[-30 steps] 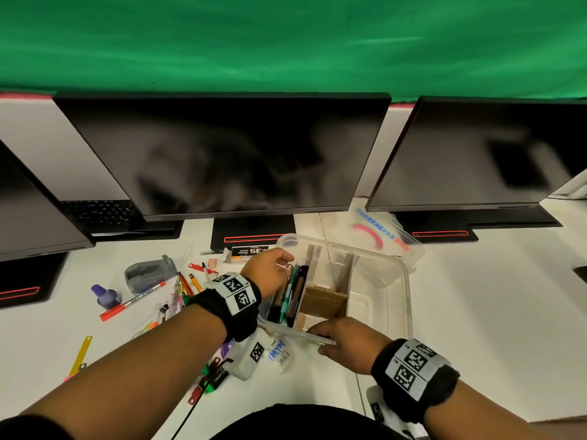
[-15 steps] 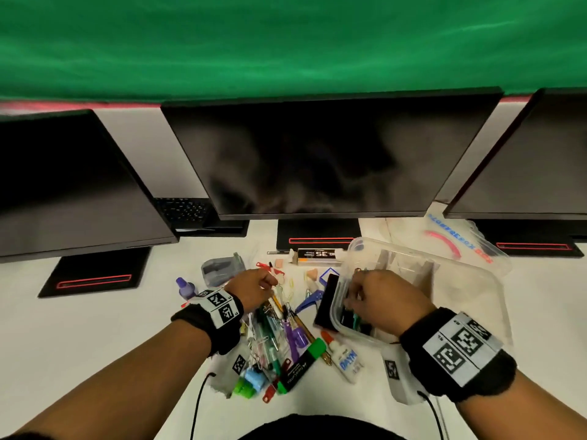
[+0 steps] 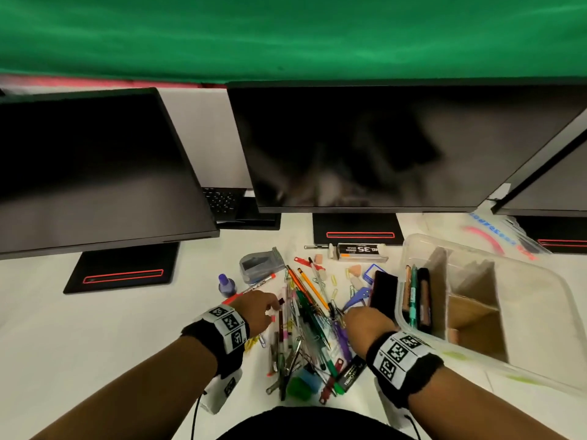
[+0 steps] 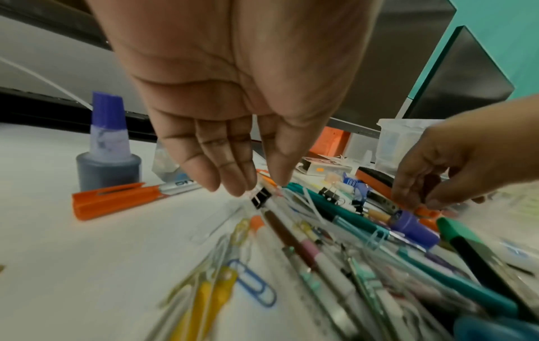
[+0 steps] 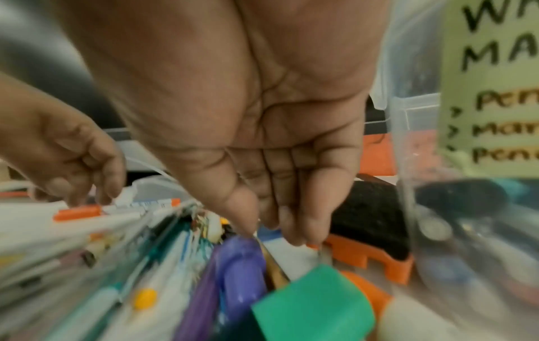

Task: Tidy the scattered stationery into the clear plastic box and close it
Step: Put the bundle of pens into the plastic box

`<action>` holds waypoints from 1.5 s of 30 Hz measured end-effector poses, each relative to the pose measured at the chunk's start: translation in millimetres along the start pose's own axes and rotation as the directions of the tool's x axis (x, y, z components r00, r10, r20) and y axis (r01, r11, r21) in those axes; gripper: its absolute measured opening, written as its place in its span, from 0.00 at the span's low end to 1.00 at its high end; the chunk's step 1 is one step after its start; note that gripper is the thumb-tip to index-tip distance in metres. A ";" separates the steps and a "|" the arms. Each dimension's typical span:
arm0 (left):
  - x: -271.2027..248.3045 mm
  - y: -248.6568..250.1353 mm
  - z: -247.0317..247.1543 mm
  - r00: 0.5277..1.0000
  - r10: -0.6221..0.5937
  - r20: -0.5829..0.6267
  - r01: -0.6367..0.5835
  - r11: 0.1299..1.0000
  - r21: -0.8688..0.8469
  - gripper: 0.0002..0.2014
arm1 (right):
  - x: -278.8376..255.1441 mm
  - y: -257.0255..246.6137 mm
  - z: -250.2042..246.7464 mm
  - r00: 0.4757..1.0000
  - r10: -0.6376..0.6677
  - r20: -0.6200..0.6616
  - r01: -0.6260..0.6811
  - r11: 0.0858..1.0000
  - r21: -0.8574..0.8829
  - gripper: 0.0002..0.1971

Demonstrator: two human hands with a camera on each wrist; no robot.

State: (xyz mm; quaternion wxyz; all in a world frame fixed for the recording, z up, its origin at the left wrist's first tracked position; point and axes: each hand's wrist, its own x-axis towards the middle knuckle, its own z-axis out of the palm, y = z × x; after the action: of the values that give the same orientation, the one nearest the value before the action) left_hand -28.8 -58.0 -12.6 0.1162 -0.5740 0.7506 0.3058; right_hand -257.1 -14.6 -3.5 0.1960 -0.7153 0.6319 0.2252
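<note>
With both our left hand (image 3: 254,308) and right hand (image 3: 365,322) relaxed and empty over the pens (image 3: 305,322) between them, we judge these light, stiff, slippery, best pinched mid-barrel.

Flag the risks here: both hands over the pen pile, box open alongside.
1. The pile is tangled with paper clips, so a lifted pen may drag clips along.
2. The left hand and right hand work close together and may collide.
3. The clear box sits tilted beside the right hand; a nudge could shift it.
</note>
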 end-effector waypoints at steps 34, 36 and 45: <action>11.5 8.4 14.9 0.986 -0.145 0.088 0.145 0.989 0.010 0.13 | 74.9 -27.6 -11.0 0.936 0.271 -0.226 -0.128 0.858 0.498 0.13; 8.0 7.6 9.0 0.987 -0.157 0.044 0.160 0.985 -0.058 0.14 | 82.2 -30.0 -11.9 0.949 0.236 -0.209 -0.113 0.873 0.475 0.14; 19.8 -2.3 -13.4 0.952 -0.249 -0.180 0.213 0.957 -0.194 0.18 | 89.0 -32.6 -7.9 0.965 0.163 -0.206 -0.086 0.937 0.340 0.18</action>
State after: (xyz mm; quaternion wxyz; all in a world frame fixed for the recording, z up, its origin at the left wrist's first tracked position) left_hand -30.5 -81.9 -13.2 0.0241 -0.6942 0.6567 0.2938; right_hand -215.3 -87.6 -47.9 0.2224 -0.6522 0.7233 0.0442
